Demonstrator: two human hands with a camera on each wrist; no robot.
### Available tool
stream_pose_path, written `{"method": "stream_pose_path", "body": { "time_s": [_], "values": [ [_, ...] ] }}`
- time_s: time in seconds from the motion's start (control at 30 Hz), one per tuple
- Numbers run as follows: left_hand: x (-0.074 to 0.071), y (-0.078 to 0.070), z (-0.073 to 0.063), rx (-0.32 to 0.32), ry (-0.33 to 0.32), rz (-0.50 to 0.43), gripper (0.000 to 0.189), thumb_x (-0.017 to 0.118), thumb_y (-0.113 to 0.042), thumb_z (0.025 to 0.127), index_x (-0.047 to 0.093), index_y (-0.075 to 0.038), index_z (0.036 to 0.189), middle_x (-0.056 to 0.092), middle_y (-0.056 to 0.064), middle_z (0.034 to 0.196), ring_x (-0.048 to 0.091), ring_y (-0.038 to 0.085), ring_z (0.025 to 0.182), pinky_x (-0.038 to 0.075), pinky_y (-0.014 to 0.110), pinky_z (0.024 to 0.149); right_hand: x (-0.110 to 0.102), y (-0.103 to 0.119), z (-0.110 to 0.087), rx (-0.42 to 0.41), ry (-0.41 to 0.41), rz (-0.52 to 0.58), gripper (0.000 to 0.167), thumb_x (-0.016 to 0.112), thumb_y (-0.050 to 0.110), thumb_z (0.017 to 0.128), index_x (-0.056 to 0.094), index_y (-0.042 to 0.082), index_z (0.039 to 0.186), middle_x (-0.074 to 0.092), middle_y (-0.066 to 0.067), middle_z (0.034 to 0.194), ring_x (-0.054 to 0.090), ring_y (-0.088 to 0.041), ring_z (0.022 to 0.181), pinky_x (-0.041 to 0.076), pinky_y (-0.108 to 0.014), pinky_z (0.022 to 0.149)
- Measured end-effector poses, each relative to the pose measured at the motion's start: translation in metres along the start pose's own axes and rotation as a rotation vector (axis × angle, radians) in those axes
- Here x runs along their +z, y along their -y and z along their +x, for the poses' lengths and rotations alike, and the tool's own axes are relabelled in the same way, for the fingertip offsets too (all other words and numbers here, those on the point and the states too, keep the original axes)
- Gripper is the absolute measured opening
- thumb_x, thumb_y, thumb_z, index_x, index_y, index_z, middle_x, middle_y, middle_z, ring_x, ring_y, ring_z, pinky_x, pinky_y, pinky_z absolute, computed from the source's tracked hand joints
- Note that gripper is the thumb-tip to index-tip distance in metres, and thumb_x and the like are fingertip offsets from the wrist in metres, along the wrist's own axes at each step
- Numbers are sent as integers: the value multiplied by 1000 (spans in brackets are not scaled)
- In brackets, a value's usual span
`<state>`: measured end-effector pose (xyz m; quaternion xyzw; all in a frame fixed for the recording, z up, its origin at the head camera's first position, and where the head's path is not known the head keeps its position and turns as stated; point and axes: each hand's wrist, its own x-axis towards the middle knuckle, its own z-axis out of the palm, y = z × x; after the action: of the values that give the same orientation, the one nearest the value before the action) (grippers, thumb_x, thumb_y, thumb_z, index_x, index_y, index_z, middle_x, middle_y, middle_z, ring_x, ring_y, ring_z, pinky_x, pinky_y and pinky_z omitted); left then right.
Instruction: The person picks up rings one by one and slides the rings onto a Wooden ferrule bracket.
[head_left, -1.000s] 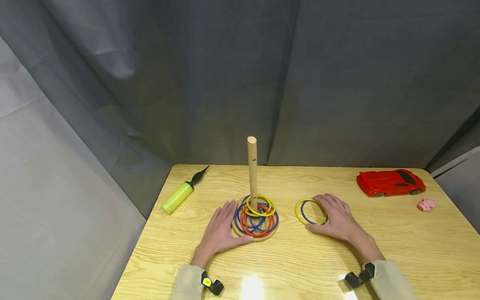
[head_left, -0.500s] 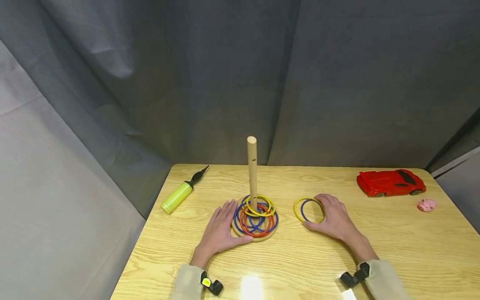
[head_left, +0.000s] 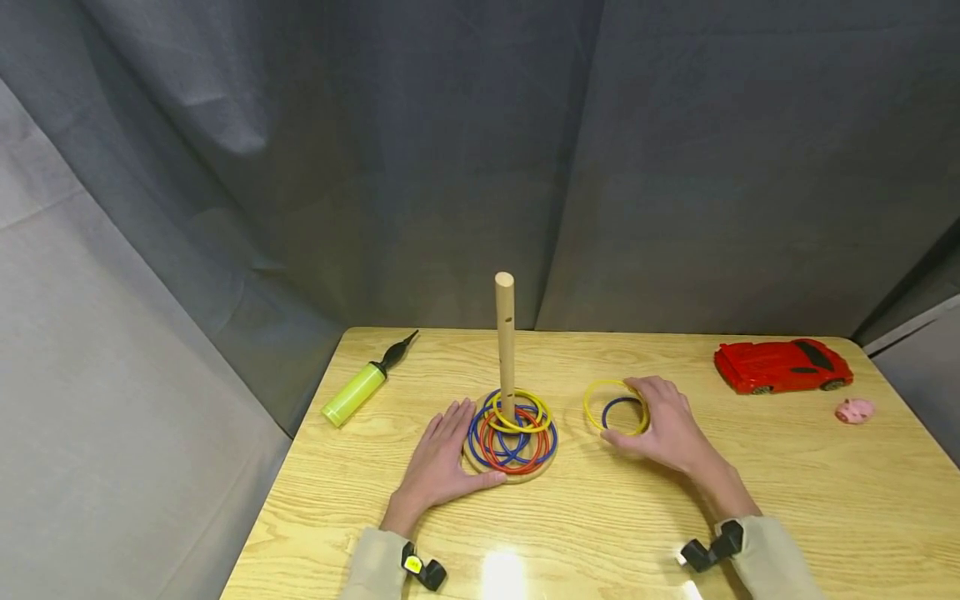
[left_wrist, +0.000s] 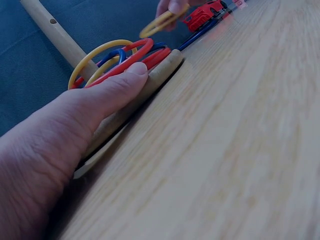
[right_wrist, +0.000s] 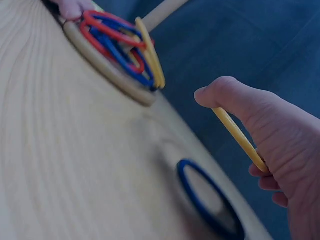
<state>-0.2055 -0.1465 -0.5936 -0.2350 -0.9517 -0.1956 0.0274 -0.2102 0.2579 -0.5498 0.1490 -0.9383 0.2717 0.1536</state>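
Observation:
In the head view, a wooden peg (head_left: 506,342) stands upright on a round wooden base (head_left: 519,479). Several yellow, red and blue rings lie loosely around its foot. My left hand (head_left: 437,468) rests against the base's left side, fingers extended, with the thumb (left_wrist: 122,87) along the near rim. To the right of the base, my right hand (head_left: 663,425) pinches a yellow ring (right_wrist: 239,137) between thumb and fingers, raised above the tabletop. Below it a blue ring (right_wrist: 189,192) lies flat on the wood.
A green balloon pump (head_left: 356,393) with a black nozzle lies at the table's left. Toward the right end are a red toy car (head_left: 772,368) and a small pink pig (head_left: 853,409). A grey curtain (head_left: 450,167) hangs behind the table's back edge.
My right hand has shifted slightly left and risen, lifting the yellow ring off the blue one, which stays on the table. My left hand and the base have kept their place.

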Motion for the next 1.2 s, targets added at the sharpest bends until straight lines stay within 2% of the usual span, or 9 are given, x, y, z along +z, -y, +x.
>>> {"method": "stream_pose_path", "body": {
  "time_s": [0.17,0.5,0.77,0.97,1.2],
  "values": [
    [0,0,0,3,-6,1,130,54,-96,75,18,-12,169,20,5,174,15,24,161,16,48,130,-16,19,12,-33,-9,47,90,94,45,69,59,-1,138,57,-15,119,51,-36,112,39,-55,89],
    [1,2,0,-5,8,14,131,51,-97,75,16,-13,169,17,3,175,13,22,162,14,46,131,-48,54,36,-45,7,127,85,93,39,74,57,0,141,54,-14,120,47,-26,109,47,-49,85],
    [1,1,-1,-6,4,6,131,52,-97,75,17,-13,169,19,4,175,14,23,162,14,46,131,-71,79,61,-127,-69,183,81,93,30,73,57,2,140,53,-12,119,48,-25,103,44,-44,80],
    [3,2,0,-6,-3,8,132,51,-98,74,17,-13,169,19,4,175,14,23,161,13,45,131,-92,102,82,-185,-135,253,77,92,21,71,59,1,138,55,-12,117,48,-24,105,43,-45,86],
    [2,1,1,2,-10,6,131,53,-97,74,18,-13,169,20,4,174,15,23,161,15,46,131,-118,138,104,-244,-179,285,76,91,23,72,60,6,140,57,-11,122,50,-23,109,44,-46,93]
  ]
}}
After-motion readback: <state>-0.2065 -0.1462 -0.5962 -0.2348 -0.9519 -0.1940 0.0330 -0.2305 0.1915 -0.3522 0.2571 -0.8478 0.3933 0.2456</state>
